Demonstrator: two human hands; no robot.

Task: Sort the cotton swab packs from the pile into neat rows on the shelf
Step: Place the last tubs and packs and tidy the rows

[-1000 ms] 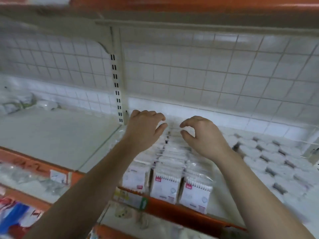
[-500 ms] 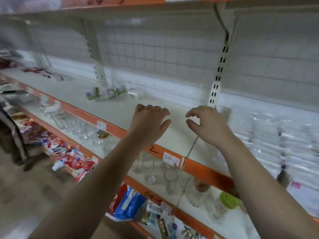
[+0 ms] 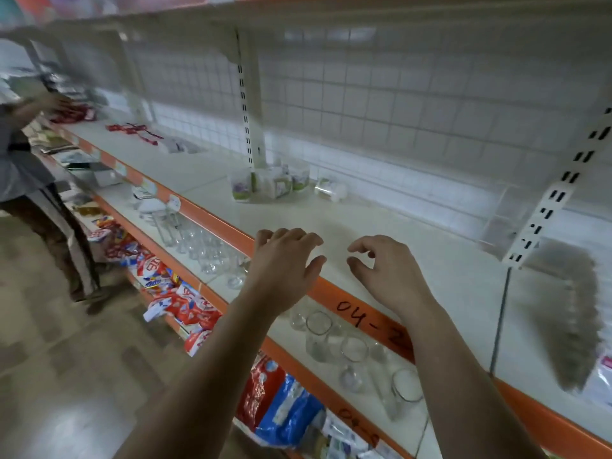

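Both the left hand (image 3: pixel 284 266) and the right hand (image 3: pixel 394 276) hover empty at the orange rail (image 3: pixel 364 321) that fronts the shelf (image 3: pixel 447 260). The left hangs over the rail with its fingers loosely spread and a little bent, while the right sits just behind the rail with thumb and forefinger curved toward each other in a slack pinch that holds nothing. The cotton swab packs (image 3: pixel 605 369) lie well along the rail to the right, at the frame's edge, where one white pack with a red tag shows beside a grey smear (image 3: pixel 569 309) too blurred to read. Far behind the rail stand some green-and-white packets (image 3: pixel 271 183), and I cannot tell what they hold. Below the rail are clear glasses (image 3: pixel 319 329), and far down the rail to the left another person (image 3: pixel 26 167) works. The packs look like thin film bags, so they are probably very light, soft and slippery. They would likely buckle and slide over one another rather than stack stiffly. A good hold would be a gentle pinch across the flat faces near the top seam, or a small batch squared between two flat palms and set down upright with the edges level
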